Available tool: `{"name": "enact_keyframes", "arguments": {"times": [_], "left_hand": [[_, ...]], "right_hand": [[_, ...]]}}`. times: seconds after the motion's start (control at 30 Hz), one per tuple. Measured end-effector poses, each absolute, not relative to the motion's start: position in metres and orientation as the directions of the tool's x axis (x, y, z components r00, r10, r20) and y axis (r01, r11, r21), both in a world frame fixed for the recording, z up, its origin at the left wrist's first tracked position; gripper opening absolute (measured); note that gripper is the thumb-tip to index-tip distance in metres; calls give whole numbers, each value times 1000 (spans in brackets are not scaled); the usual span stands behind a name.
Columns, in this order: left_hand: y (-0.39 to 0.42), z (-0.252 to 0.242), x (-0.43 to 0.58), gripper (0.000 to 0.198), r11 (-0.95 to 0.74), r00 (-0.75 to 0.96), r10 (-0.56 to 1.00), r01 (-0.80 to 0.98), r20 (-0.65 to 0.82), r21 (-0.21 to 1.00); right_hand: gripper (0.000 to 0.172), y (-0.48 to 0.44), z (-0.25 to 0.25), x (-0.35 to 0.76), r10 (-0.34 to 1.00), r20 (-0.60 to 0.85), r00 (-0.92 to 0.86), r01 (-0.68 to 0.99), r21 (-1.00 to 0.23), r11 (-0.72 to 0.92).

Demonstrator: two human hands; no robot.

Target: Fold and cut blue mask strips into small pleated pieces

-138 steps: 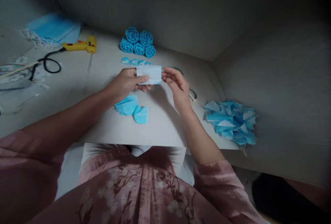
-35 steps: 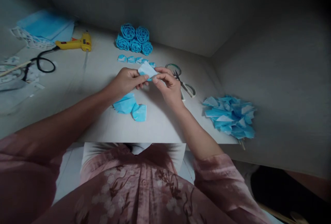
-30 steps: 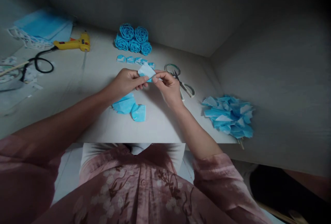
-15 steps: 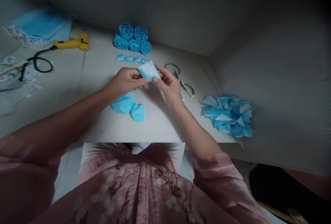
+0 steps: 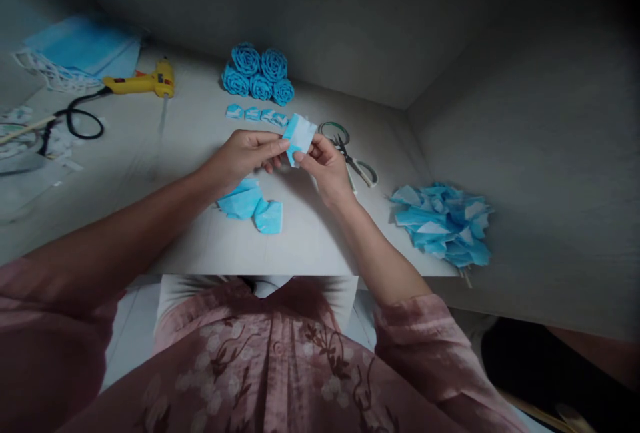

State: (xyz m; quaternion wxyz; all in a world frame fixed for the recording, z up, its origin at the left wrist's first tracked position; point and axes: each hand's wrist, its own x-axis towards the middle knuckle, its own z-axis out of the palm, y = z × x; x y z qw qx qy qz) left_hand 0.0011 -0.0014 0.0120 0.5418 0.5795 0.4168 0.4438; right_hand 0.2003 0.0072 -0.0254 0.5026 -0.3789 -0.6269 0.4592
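Observation:
Between my two hands is a small folded piece of blue and white fabric (image 5: 302, 133), held above the table. My left hand (image 5: 255, 153) pinches its left edge with thumb and fingers. On the lower right side, my right hand (image 5: 325, 163) grips the same piece, thumb in front and fingers behind. Blue cut pieces (image 5: 243, 199) lie on the table below my left hand, with a rounded one (image 5: 269, 217) beside them. A row of small folded blue and white pieces (image 5: 253, 114) sits just beyond my hands.
Rolled blue rosettes (image 5: 260, 73) are stacked at the back. Open scissors (image 5: 353, 163) lie right of my right hand. A yellow glue gun (image 5: 140, 83) and blue masks (image 5: 83, 49) are at the left. Crumpled blue pieces (image 5: 445, 223) lie near the table's (image 5: 310, 249) right edge.
The folded piece has turned more upright and shifted slightly right between my fingers. My left thumb has moved along with it, and both hands keep their hold.

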Motion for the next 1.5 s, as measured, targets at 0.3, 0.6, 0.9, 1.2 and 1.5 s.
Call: {"name": "enact_keyframes", "arguments": {"times": [0.3, 0.6, 0.9, 1.2, 1.5], "left_hand": [[-2, 12, -1, 27, -65, 350, 936, 74, 35, 995], [-3, 10, 0, 26, -160, 422, 903, 168, 75, 973], [-3, 12, 3, 24, -115, 356, 933, 157, 52, 981], [-2, 16, 1, 24, 23, 309, 949, 103, -54, 994], [-4, 22, 3, 25, 132, 297, 945, 32, -136, 991]], "right_hand": [[63, 3, -16, 199, 950, 194, -243, -84, -980, 179], [56, -5, -4, 198, 943, 276, -185, -6, -960, 280], [51, 1, -10, 201, 922, 332, -197, 21, -939, 343], [15, 5, -14, 208, 861, 469, -196, 112, -862, 495], [9, 6, -15, 211, 812, 513, -279, 236, -783, 576]]}}
